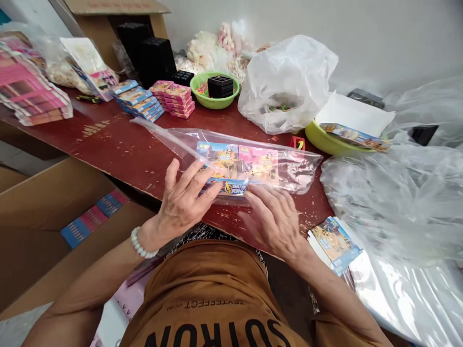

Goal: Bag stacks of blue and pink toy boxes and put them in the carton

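A clear plastic bag (298, 168) lies across the red table in front of me. Inside it, side by side, are a blue-and-yellow box (219, 156) and a pink box (262, 161), their printed faces up. My left hand (186, 197) rests on the bag at the left, its fingers spread over the blue box's near side. At the near right edge, my right hand (275, 214) touches the bag close to the boxes, fingers stretched out and slightly blurred. Neither hand is wrapped round anything.
Stacked blue boxes (139, 101) and pink boxes (175, 99) stand at the back left. Behind are a green bowl (215, 102) and a white plastic bag (285, 82). A carton (32, 212) with packed boxes is at lower left; plastic sheeting (408, 299) lies right.
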A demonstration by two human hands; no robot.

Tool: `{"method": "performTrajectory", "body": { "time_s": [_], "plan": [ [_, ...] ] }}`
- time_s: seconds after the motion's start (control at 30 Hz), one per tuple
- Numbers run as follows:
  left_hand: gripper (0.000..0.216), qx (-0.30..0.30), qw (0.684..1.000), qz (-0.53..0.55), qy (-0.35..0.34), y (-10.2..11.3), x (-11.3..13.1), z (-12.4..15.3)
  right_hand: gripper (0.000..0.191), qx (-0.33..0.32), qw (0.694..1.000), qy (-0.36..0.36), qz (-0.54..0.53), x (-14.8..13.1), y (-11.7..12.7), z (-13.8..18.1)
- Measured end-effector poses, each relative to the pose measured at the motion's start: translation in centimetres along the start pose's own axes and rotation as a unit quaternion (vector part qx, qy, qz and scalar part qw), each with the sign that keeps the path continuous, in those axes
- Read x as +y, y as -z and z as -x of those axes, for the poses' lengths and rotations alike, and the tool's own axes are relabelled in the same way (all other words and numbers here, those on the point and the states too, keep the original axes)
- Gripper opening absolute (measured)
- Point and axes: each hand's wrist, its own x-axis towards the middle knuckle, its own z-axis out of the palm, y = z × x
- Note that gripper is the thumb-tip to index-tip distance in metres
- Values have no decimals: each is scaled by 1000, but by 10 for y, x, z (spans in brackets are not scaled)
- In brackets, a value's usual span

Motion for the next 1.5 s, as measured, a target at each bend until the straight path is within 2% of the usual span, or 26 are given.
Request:
{"method": "performTrajectory", "body": {
  "time_s": [0.03, 0.1, 0.17, 0.27, 0.33, 0.47, 0.5, 0.57, 0.67, 0.77, 0.83, 0.9, 0.93, 0.97, 1.03, 1.17, 1.27, 1.37, 1.43, 1.5],
  "plan": [
    [21, 6, 1000, 15, -6, -5, -3, -3, 70, -29, 999, -3, 19, 4, -4, -3],
    [7, 29, 998, 51, -1, -11, -9, -8, 75, -40, 998, -20, 53, 13, -7, -10],
    [8, 42, 996, 76, 11, -15, -11, -11, 80, -36, 996, -42, 75, 21, -5, -15],
    [6, 31, 993, 112, 14, -17, -9, -14, 80, -55, 996, -45, 57, 26, -2, -20],
    [11, 31, 991, 131, 4, -19, -7, -15, 69, -68, 997, -28, 35, 26, -3, -21],
    [10, 67, 988, 136, -1, -28, -9, -16, 24, -86, 996, 16, 22, 32, -7, -30],
    [8, 78, 988, 133, 5, -31, -11, -17, 17, -93, 996, 14, 6, 35, -7, -34],
    [12, 92, 988, 125, 17, -34, -14, -20, 23, -112, 992, -19, -48, 44, -6, -42],
    [23, 78, 991, 102, 21, -33, -15, -26, 31, -133, 979, -86, -127, 53, -2, -51],
    [18, 58, 996, 67, 18, -27, -7, -33, 31, -136, 973, -101, -158, 54, 1, -56],
    [11, 55, 997, 47, 12, -25, 4, -34, 25, -116, 978, -89, -147, 50, 2, -58],
    [22, 50, 998, 37, 0, -28, 17, -33, 12, -48, 993, -63, -86, 46, 1, -61],
    [29, 41, 999, 33, -6, -31, 23, -32, 13, -4, 998, -46, -37, 45, -1, -64],
    [35, 29, 999, 28, -11, -34, 28, -30, 23, 35, 999, -29, 16, 45, -3, -68],
    [43, 0, 1000, 16, -18, -43, 35, -29, 42, 58, 993, -14, 100, 49, -9, -82],
    [53, -59, 998, 24, -26, -56, 33, -37, 64, -51, 987, -63, 139, 73, -17, -126],
    [58, -89, 995, 49, -25, -61, 28, -46, 57, -98, 977, -83, 170, 84, -18, -156],
    [51, -59, 997, 48, -30, -59, 27, -50, 55, -92, 981, -49, 163, 77, -13, -164],
    [41, -27, 998, 43, -45, -52, 26, -49, 60, -99, 987, 5, 126, 67, -8, -156],
    [34, 31, 997, 37, -67, -42, 19, -48, 56, -113, 987, 53, 98, 62, -4, -143]
  ]
}}
